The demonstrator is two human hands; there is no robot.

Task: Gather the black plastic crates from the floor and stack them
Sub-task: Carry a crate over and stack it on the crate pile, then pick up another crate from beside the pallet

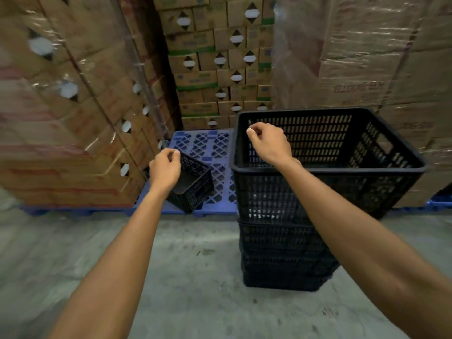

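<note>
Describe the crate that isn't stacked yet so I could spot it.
Find the blue pallet between the wrapped carton walls. On it, left of the tall crate stack, lies one small black crate, tilted, under the left hand. It alone lies apart from the stack.

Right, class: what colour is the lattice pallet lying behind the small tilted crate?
The pallet is blue, with a lattice of diamond openings; the head view shows it.
</note>
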